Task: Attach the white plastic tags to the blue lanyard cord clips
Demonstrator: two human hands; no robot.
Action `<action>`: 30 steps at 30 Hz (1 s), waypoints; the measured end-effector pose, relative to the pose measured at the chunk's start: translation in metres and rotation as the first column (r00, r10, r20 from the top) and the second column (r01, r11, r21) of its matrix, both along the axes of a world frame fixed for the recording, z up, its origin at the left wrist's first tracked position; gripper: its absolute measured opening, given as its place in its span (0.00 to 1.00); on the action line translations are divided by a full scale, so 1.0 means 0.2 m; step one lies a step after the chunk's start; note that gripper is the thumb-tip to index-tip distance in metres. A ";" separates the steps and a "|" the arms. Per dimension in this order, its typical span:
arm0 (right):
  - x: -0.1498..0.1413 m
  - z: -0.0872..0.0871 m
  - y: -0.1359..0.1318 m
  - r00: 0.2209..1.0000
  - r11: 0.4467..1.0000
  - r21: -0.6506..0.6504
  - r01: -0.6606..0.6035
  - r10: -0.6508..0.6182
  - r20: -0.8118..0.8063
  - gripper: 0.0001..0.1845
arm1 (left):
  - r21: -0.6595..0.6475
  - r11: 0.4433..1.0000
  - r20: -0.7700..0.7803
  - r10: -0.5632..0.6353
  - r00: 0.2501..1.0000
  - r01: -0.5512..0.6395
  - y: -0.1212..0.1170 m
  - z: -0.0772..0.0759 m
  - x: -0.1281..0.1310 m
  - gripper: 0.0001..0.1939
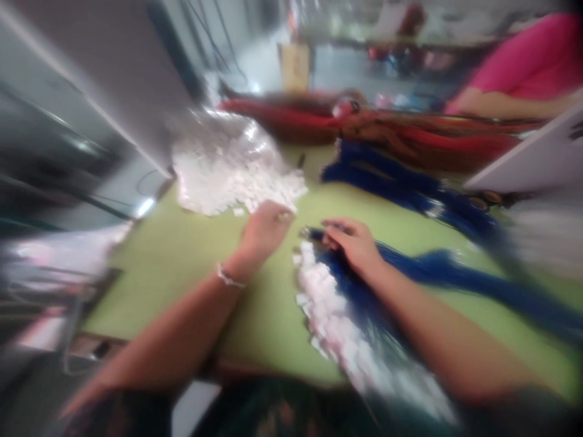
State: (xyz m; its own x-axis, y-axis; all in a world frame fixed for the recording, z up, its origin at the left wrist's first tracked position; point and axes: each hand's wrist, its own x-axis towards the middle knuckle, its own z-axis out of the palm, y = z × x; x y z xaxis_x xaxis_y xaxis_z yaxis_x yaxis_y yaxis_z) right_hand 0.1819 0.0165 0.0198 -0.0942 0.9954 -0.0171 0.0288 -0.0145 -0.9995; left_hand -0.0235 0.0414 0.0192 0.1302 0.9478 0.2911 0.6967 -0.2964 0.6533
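On the green table (pixel 182 267), one long blue cord bundle (pixel 437 267) stretches from the right hand (pixel 353 243) out to the right and slightly nearer the wearer, its end apparently pinched in those fingers, while the left hand (pixel 266 230), apart from it, is nearer the loose white tags (pixel 268 191) spilling from one clear bag (pixel 241 130); blur hides whether it grips one. A second blue bundle (pixel 387 173) lies beyond, and one row of white tags (pixel 337 328), too many to count, slants beside the right forearm.
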 end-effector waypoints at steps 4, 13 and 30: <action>-0.01 0.01 -0.02 0.995 0.999 0.049 -0.022 0.017 0.101 0.13 | 0.052 0.998 -0.271 -0.026 0.962 0.042 0.12 -0.09 -0.01 0.14; -0.02 0.01 -0.02 0.957 0.983 0.178 -0.044 -0.010 0.291 0.09 | 0.003 1.000 -0.302 0.009 0.953 -0.008 0.05 -0.04 -0.01 0.24; -0.03 0.00 -0.07 0.929 0.945 0.324 -0.048 -0.077 0.363 0.06 | -0.541 0.729 0.785 0.258 0.564 0.420 -0.10 -0.04 0.12 0.10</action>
